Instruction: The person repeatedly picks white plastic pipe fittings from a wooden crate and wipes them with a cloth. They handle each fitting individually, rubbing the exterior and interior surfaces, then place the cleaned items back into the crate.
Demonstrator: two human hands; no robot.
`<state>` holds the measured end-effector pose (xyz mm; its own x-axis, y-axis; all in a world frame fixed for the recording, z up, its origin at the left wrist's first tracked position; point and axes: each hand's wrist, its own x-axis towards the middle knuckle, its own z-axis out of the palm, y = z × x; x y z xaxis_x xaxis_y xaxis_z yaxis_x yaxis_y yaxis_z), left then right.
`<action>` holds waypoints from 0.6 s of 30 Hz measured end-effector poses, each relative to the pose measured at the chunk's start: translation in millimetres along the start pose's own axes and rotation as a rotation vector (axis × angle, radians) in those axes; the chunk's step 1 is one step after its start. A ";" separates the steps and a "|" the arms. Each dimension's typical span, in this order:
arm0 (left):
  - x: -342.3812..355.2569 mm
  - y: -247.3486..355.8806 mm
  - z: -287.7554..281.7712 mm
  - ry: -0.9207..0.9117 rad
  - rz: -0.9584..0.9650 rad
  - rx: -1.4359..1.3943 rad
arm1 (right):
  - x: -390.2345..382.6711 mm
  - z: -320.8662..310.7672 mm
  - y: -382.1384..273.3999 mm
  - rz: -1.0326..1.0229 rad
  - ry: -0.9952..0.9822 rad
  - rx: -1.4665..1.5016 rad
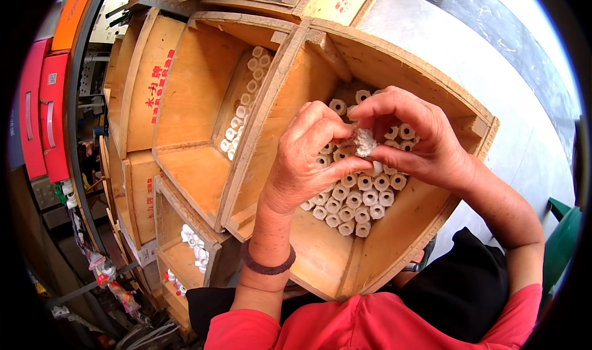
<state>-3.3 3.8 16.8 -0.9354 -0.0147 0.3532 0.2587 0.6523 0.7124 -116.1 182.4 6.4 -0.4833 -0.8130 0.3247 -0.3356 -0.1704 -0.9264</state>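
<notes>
Left hand (pixel 308 156), right hand (pixel 428 139) — fingertips pinching whitish, rough-faced piece (pixel 364 142) between them — above wooden box (pixel 317 267) of white fittings (pixel 354 199).

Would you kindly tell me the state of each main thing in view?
Left hand: gripping a whitish piece
Right hand: curled, thumb against that piece
Near wooden box: open, partly filled
White fittings: clustered, mostly hollow ends up
Left-side wooden box: open, partly filled
Red cases: appear shut
</notes>
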 end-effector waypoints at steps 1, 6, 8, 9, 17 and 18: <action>-0.2 -0.4 -0.6 -0.003 0.002 -0.011 | 0.2 -0.8 0.0 0.010 -0.015 0.019; -1.5 1.2 -1.1 -0.028 -0.050 -0.058 | -0.5 -1.1 -0.7 0.141 -0.046 0.176; -1.9 0.8 -1.1 -0.055 -0.065 -0.087 | -1.1 -2.4 -0.5 0.187 -0.062 0.247; -2.6 -1.1 -1.2 -0.071 -0.062 -0.101 | -1.1 -3.2 -0.3 0.210 -0.080 0.256; -4.3 -6.4 3.7 -0.097 -0.099 -0.163 | 1.7 -6.8 1.6 0.424 -0.159 0.459; -3.8 -6.2 3.8 -0.093 -0.092 -0.145 | 1.9 -6.3 1.5 0.427 -0.154 0.468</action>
<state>-2.3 2.7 8.7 -0.9732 0.0054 0.2300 0.1971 0.5357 0.8211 -122.6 184.1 6.8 -0.3633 -0.9274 -0.0889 0.2643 -0.0111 -0.9644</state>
